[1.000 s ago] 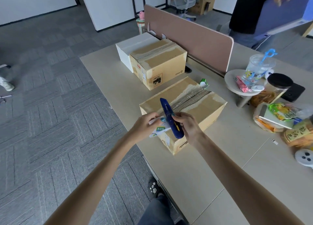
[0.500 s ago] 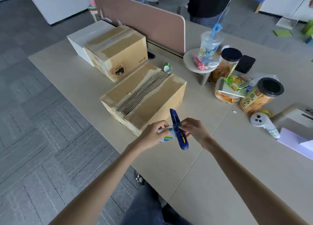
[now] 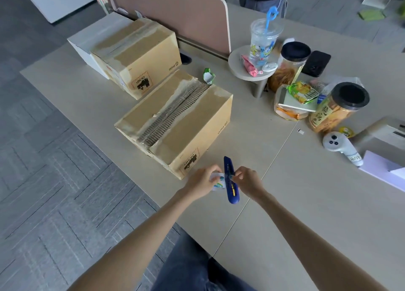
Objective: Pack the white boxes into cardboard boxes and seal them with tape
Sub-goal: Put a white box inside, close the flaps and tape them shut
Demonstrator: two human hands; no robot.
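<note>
A closed cardboard box (image 3: 175, 122) with a torn, ragged centre seam lies on the beige table (image 3: 295, 203). Behind it stands a second cardboard box (image 3: 135, 54), taped shut, and a white box (image 3: 87, 41) sits against its far left side. In front of the near box, my right hand (image 3: 247, 182) grips a blue utility knife (image 3: 230, 180) that points away from me. My left hand (image 3: 202, 182) pinches a small white packet with green print (image 3: 218, 182) right beside the knife.
A brown desk divider (image 3: 175, 12) runs behind the boxes. To the right are a plastic cup with a blue straw (image 3: 264, 38), two dark-lidded snack jars (image 3: 337, 108), snack packets, a black phone (image 3: 315, 62), a white controller (image 3: 341, 147). A person stands beyond the divider.
The view has swung right and down, so the boxes now sit further left. My two hands, still holding the knife and packet, are now in front of the near box instead of over it.
</note>
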